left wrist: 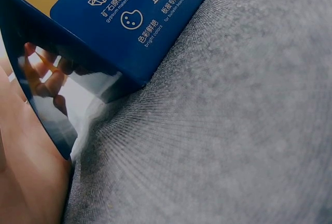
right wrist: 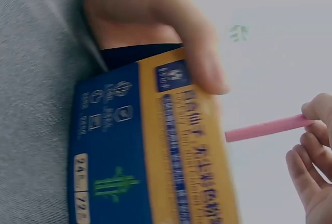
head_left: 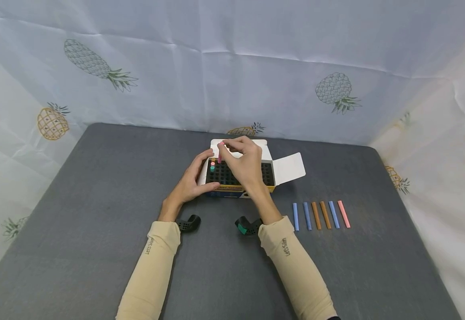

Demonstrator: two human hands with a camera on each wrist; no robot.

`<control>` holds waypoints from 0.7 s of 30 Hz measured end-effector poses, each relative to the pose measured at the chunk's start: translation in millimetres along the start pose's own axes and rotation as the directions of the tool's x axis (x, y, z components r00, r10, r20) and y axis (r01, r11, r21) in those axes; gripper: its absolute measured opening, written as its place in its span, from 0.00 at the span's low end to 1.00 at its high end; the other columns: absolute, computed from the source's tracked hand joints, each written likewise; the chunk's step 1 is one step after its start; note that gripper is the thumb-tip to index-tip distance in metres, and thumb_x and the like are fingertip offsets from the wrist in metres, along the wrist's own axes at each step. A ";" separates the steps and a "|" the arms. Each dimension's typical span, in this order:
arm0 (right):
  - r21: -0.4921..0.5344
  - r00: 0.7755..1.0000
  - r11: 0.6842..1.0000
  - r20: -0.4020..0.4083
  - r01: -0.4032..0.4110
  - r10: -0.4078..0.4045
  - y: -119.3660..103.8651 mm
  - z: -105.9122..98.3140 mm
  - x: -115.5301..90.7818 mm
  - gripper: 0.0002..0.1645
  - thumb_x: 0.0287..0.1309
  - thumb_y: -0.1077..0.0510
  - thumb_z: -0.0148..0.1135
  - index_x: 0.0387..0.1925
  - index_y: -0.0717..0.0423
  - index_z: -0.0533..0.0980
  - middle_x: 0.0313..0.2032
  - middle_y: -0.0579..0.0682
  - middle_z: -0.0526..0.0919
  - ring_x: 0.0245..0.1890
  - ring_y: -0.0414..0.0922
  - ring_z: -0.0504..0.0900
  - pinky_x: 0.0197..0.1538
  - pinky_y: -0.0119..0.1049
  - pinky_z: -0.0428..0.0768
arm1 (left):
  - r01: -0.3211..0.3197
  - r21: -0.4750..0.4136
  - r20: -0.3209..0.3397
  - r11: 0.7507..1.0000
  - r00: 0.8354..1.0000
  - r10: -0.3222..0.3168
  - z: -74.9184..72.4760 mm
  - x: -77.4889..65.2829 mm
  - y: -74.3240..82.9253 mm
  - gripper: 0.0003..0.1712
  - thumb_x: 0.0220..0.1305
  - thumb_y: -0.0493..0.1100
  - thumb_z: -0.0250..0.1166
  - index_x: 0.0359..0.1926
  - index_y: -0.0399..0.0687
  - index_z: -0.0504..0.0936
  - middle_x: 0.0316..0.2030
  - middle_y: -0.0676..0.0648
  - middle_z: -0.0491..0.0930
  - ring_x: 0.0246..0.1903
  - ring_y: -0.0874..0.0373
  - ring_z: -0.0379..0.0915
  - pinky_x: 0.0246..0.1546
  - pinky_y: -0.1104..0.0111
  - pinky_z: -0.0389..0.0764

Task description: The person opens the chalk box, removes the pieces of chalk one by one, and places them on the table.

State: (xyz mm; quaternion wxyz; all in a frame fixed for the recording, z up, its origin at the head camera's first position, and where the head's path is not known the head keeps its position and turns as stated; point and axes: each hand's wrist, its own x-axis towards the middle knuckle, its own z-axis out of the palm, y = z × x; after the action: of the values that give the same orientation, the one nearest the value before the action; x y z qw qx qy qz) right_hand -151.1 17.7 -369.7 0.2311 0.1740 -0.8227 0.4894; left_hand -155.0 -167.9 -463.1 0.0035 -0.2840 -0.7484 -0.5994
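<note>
Head view: gripping a blue-and-yellow chalk box [head_left: 230,192] by its left end with the left hand [head_left: 192,178]; pinching a pink chalk stick [head_left: 219,158] near its top with the right hand [head_left: 247,163], roughly upright over the far-left slots of the black insert [head_left: 227,178], just beside three seated chalk sticks [head_left: 213,164]. Impossible to tell whether lodged in a slot. Could catch on a slot rim and snap if pushed down at a slant; could slip if pinched too loosely; could miss after any shift of the box from a slackened left-hand grip. With six loose chalk sticks [head_left: 325,215] laid out on the bench [head_left: 96,222], right of the box.
</note>
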 end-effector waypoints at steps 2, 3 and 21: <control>0.004 1.000 1.000 -0.010 -0.003 0.003 -3.1 -4.7 -0.3 0.11 0.63 0.60 0.69 0.41 0.65 0.88 0.36 0.61 0.85 0.38 0.54 0.86 0.48 0.42 0.86 | 0.003 -0.010 0.000 1.000 1.000 -0.003 0.4 -0.2 -0.2 0.55 0.56 0.27 0.71 0.80 0.40 0.52 0.79 0.36 0.52 0.68 0.39 0.63 0.66 0.43 0.67; 0.007 1.000 1.000 -0.014 -0.004 0.005 -4.6 -7.2 -0.6 0.11 0.63 0.60 0.69 0.41 0.65 0.88 0.36 0.62 0.85 0.38 0.54 0.86 0.48 0.42 0.86 | 0.003 -0.010 0.001 1.000 1.000 -0.003 0.6 -0.3 0.2 0.55 0.55 0.26 0.71 0.80 0.40 0.52 0.79 0.36 0.51 0.69 0.39 0.62 0.66 0.43 0.67; 0.067 0.999 0.997 -0.031 0.039 -0.037 -31.3 -54.0 -20.9 0.05 0.60 0.63 0.71 0.35 0.62 0.90 0.34 0.58 0.85 0.38 0.52 0.85 0.43 0.46 0.87 | 0.002 0.012 0.001 1.000 1.000 -0.002 0.7 -1.7 -0.2 0.51 0.59 0.30 0.71 0.79 0.43 0.55 0.79 0.40 0.51 0.71 0.43 0.61 0.67 0.44 0.67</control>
State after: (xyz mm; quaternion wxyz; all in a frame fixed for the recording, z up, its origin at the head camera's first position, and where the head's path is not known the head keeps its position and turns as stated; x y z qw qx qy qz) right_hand -106.3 52.4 -336.2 0.2464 0.1899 -0.7986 0.5152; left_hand -153.4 -168.0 -464.0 0.0040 -0.2834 -0.7522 -0.5949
